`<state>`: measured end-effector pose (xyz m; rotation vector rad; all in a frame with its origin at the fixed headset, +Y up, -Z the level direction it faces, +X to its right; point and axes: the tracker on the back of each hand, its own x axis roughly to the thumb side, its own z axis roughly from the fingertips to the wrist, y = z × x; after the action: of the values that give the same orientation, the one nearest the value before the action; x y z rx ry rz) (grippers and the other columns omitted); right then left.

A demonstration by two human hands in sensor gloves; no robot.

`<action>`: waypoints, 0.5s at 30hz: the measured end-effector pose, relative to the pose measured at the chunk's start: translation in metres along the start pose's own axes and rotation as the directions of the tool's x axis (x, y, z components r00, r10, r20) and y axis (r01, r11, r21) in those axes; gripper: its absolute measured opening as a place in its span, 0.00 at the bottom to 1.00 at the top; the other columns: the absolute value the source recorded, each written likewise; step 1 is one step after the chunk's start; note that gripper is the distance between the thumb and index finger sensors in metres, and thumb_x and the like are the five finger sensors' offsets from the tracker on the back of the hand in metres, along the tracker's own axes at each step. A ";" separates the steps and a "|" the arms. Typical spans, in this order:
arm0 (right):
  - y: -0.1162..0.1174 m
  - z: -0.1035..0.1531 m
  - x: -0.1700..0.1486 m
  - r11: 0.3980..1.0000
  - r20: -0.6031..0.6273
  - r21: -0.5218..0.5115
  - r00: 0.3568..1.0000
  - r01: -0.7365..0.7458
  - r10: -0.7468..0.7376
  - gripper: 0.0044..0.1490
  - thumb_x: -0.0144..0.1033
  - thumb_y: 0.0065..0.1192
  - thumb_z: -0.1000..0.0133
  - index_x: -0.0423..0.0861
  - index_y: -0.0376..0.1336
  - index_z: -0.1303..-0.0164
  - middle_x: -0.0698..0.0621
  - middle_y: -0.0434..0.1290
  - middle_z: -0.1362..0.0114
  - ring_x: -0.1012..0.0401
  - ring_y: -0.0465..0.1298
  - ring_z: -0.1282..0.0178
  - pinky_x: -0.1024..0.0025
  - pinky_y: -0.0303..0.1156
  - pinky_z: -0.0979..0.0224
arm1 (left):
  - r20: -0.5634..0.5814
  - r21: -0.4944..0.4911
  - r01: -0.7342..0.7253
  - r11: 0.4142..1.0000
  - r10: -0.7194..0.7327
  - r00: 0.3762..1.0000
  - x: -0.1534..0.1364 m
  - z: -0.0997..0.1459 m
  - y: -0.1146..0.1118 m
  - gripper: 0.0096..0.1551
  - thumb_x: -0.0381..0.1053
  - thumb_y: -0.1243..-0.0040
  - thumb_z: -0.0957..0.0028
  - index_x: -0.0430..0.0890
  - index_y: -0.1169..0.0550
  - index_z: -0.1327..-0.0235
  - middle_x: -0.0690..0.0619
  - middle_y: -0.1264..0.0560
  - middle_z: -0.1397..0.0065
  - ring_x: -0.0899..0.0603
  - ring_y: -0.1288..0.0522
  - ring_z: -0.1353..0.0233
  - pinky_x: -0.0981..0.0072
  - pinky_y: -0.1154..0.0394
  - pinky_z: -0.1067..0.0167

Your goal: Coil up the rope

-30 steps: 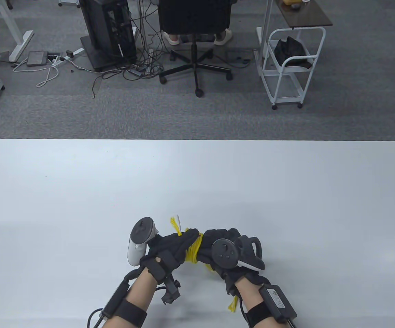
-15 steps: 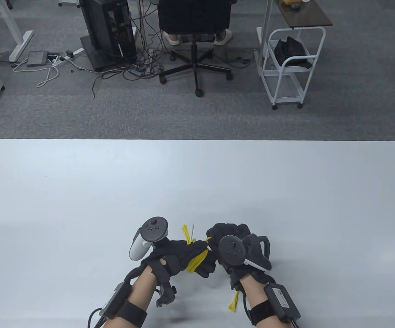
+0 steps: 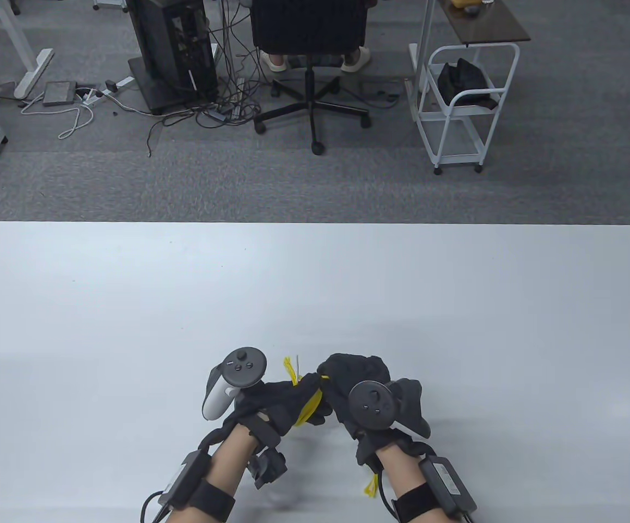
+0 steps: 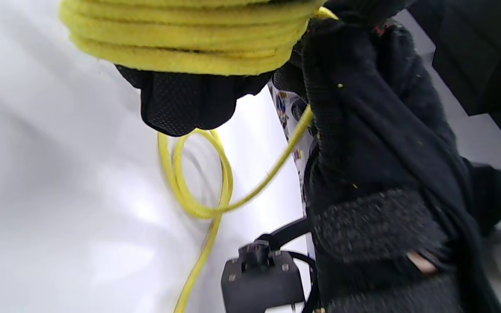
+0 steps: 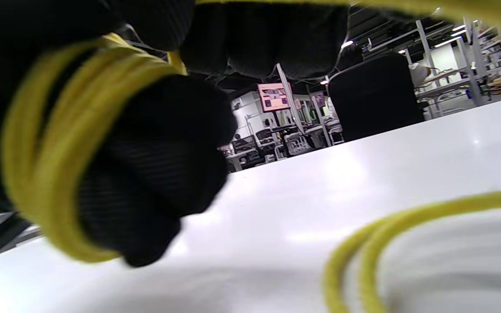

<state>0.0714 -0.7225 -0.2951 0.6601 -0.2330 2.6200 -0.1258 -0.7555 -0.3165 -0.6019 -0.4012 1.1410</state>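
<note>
A yellow rope point(image 3: 310, 407) is wound in several turns around the fingers of my left hand point(image 3: 287, 400), near the table's front edge. The coil shows close up in the left wrist view point(image 4: 189, 39) and in the right wrist view point(image 5: 55, 143). A frayed rope end point(image 3: 291, 370) sticks up behind the left hand. My right hand point(image 3: 350, 381) is closed right next to the coil and grips the rope. Loose rope point(image 4: 198, 187) loops on the table under the hands, and its other frayed end point(image 3: 371, 486) lies by my right wrist.
The white table point(image 3: 129, 305) stretches wide to the left, right and far side of the hands. Beyond its far edge stand an office chair point(image 3: 310, 32), a computer tower point(image 3: 173, 49) and a white cart point(image 3: 459, 103) on the floor.
My right hand has moved left and back against the coil on my left hand. The loose end by my right wrist has been drawn in a little. The left hand has turned slightly.
</note>
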 end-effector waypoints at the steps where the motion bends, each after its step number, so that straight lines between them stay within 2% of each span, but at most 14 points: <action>1: 0.000 0.000 0.003 1.000 0.010 -0.009 1.000 0.001 -0.001 0.26 0.43 0.56 0.37 0.45 0.63 0.32 0.39 0.66 0.24 0.40 0.69 0.29 0.28 0.56 0.27 | -0.003 0.026 -0.007 1.000 0.007 1.000 0.000 0.001 0.001 0.44 0.66 0.68 0.36 0.39 0.22 0.27 0.34 0.19 0.30 0.35 0.18 0.35 0.53 0.28 0.35; 8: 0.001 0.002 0.011 0.999 0.036 -0.025 0.999 0.028 -0.027 0.26 0.44 0.55 0.37 0.44 0.62 0.31 0.39 0.66 0.24 0.39 0.69 0.29 0.28 0.56 0.27 | 0.010 0.113 -0.032 0.993 0.032 0.999 -0.002 0.005 0.007 0.45 0.67 0.69 0.36 0.38 0.25 0.24 0.33 0.22 0.27 0.34 0.20 0.33 0.52 0.30 0.33; 15: 0.004 0.002 0.017 0.999 0.067 -0.014 0.997 0.050 -0.049 0.26 0.44 0.54 0.37 0.44 0.63 0.31 0.39 0.66 0.24 0.39 0.69 0.29 0.29 0.56 0.27 | 0.042 0.249 -0.061 0.967 0.052 0.998 -0.002 0.009 0.012 0.42 0.65 0.63 0.35 0.39 0.27 0.22 0.34 0.23 0.26 0.35 0.21 0.32 0.53 0.30 0.32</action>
<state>0.0569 -0.7208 -0.2856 0.7396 -0.2534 2.5487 -0.1404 -0.7515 -0.3175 -0.3738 -0.2658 1.2356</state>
